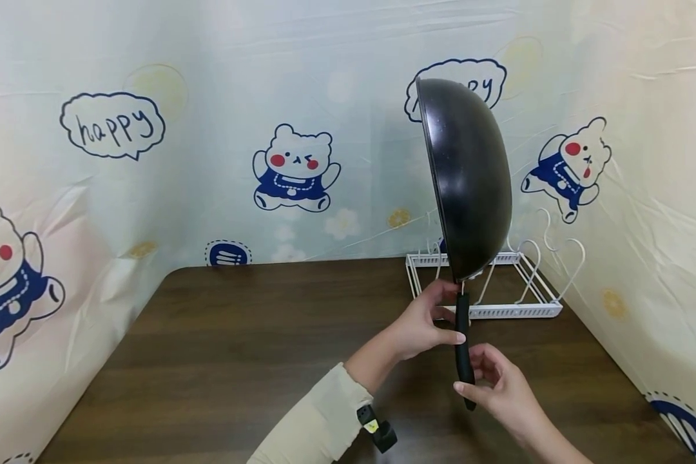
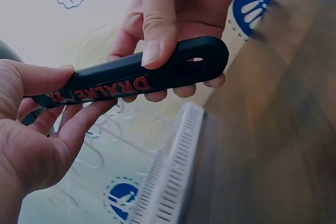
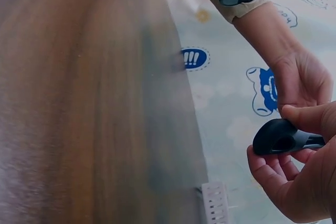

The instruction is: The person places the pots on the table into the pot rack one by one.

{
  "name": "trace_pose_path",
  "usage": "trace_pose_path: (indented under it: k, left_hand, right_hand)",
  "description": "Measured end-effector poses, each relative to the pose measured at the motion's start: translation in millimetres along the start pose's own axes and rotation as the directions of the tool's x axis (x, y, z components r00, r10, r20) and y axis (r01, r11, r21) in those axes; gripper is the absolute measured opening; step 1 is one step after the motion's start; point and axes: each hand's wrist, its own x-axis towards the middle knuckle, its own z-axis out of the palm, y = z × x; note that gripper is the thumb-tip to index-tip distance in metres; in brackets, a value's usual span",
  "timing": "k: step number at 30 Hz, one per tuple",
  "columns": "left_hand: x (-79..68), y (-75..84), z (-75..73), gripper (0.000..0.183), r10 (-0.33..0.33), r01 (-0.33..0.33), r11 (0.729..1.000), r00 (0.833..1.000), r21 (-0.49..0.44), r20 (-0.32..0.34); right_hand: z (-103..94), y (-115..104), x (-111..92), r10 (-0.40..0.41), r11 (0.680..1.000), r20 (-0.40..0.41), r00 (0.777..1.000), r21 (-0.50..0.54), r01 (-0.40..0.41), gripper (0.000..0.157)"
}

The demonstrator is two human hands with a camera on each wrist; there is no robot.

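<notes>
A dark wok (image 1: 470, 174) stands on end in the air, bowl up, its rounded outside facing right. Its black handle (image 1: 465, 367) points down. My left hand (image 1: 419, 325) grips the handle's upper part, just below the bowl, between thumb and fingers. Lower down, my right hand (image 1: 507, 390) pinches the handle near its end. In the left wrist view red lettering runs along the handle (image 2: 105, 83), and a hanging hole pierces its tip. The right wrist view shows the handle's rounded end (image 3: 275, 136) between my right thumb and fingers.
Behind the wok, a white wire rack (image 1: 516, 312) with curved upright dividers stands at the back right of the brown wooden table (image 1: 255, 348). A printed cloth (image 1: 371, 161) with bears and "happy" bubbles hangs around the table's back and sides.
</notes>
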Motion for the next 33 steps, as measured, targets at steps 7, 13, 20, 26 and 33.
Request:
trace_pose_path:
  k: [7, 13, 20, 26, 33]
  left_hand:
    - [-4.4, -18.5, 9.6, 0.066, -0.080, 0.078, 0.996, 0.996, -0.038, -0.031]
    - [-5.9, -33.2, 15.3, 0.066, -0.173, 0.168, 0.983, 0.983, -0.077, -0.060]
    - [-10.3, -49.5, 18.3, 0.067, -0.283, 0.270, 0.955, 0.954, -0.126, -0.098]
    - [-14.6, -58.7, 17.6, 0.067, -0.321, 0.303, 0.939, 0.942, -0.163, -0.100]
    - [-12.7, -60.8, 13.1, 0.067, -0.356, 0.346, 0.931, 0.931, -0.121, -0.077]
  right_hand:
    - [-0.8, 15, -3, 0.085, 0.996, 0.039, 0.996, -0.011, -0.084, 0.040]
    - [-2.5, 25, -4, 0.163, 0.986, 0.136, 0.977, 0.007, -0.165, 0.042]
    - [-2.8, 40, -4, 0.155, 0.979, 0.261, 0.953, 0.085, -0.183, 0.042]
    - [-2.0, 48, -5, 0.148, 0.967, 0.350, 0.925, 0.147, -0.210, 0.042]
    - [1.7, 48, -2, 0.202, 0.951, 0.367, 0.908, 0.149, -0.271, 0.041]
